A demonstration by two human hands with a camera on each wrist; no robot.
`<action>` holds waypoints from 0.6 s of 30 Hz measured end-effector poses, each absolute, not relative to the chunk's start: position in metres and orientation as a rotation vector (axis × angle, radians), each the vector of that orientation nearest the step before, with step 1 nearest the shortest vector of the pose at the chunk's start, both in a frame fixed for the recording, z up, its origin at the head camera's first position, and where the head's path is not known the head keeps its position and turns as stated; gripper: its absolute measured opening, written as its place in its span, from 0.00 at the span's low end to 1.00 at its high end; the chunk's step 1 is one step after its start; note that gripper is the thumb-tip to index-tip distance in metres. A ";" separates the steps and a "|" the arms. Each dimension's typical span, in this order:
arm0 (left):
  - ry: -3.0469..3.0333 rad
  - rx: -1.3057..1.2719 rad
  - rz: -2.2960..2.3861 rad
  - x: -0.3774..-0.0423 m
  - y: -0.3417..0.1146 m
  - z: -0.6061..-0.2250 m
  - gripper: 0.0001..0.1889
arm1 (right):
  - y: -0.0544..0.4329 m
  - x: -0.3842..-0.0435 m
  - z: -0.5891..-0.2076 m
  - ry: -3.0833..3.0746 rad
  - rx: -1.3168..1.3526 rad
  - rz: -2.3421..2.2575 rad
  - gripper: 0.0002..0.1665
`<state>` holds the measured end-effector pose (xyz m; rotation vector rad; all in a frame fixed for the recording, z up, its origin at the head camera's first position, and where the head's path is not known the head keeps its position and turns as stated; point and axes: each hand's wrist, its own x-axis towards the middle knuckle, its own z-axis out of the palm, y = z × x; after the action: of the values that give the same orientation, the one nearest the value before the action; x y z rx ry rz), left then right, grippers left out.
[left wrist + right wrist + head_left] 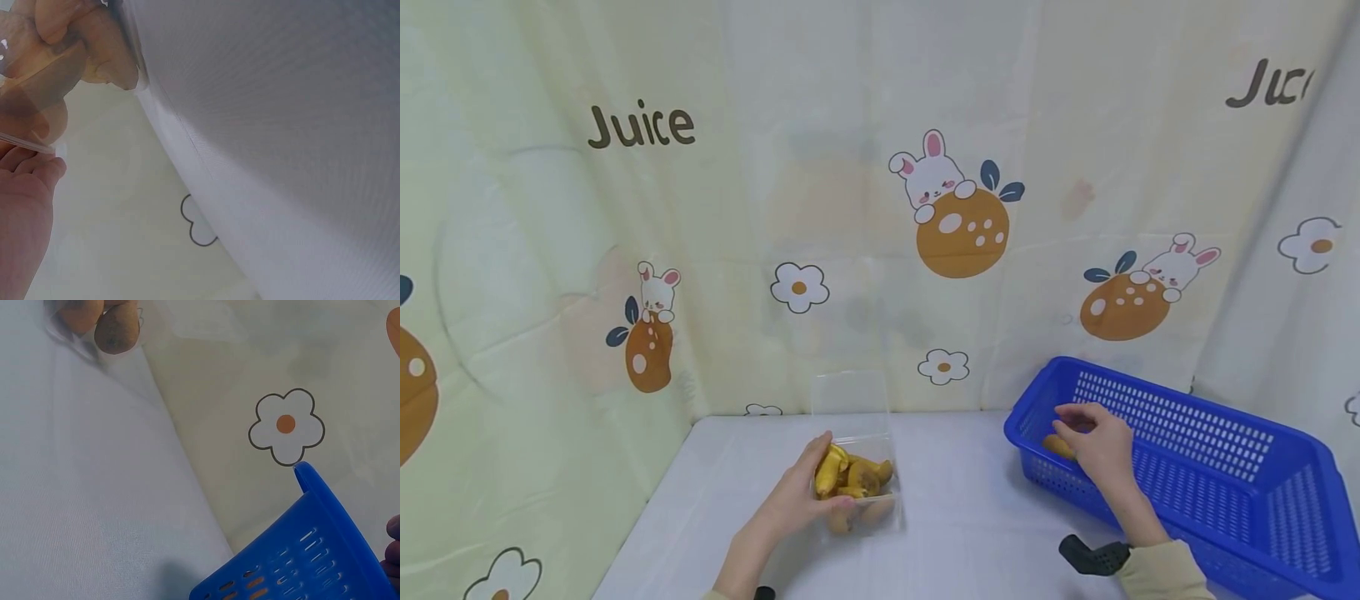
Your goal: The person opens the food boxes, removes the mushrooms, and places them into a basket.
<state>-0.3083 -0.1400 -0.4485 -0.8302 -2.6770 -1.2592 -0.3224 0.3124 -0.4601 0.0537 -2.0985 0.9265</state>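
Note:
My left hand [797, 487] grips the left side of a clear plastic box [891, 512], thumb at the front and fingers toward the back. Its clear lid [850, 400] stands raised behind. Small yellow bananas [829, 473] lie on top inside, with brown rounded pieces [119, 328] lower down; their kind is unclear. My right hand [1101, 442] is over the left end of a blue basket [1150, 508], fingers bent and thumb apart from them. Just below the fingertips, a yellowish-brown piece [1058, 447] is inside the basket, partly hidden by the hand.
A white cloth [955, 533] covers the table. Behind it hangs a printed curtain [850, 208] with rabbits and flowers. The slotted basket takes up the table's right side, well apart from the box. A black strap piece [1093, 557] is at my right wrist.

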 end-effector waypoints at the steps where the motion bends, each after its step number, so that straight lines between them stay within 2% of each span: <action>1: -2.678 -0.829 -1.261 -0.308 -0.140 -0.449 0.52 | 0.313 -0.323 -0.460 -2.096 0.051 0.927 0.10; 10: -2.679 -0.834 -1.244 -0.308 -0.140 -0.448 0.52 | 0.307 -0.322 -0.459 -2.078 0.023 0.929 0.09; 18: -2.671 -0.846 -1.229 -0.308 -0.141 -0.447 0.52 | 0.221 -0.287 -0.397 -2.062 0.242 1.159 0.10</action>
<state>-0.3084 -0.1407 -0.4472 -0.8461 -2.6707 -1.2291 -0.2874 0.2211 -0.3970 0.2422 -2.0620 1.1587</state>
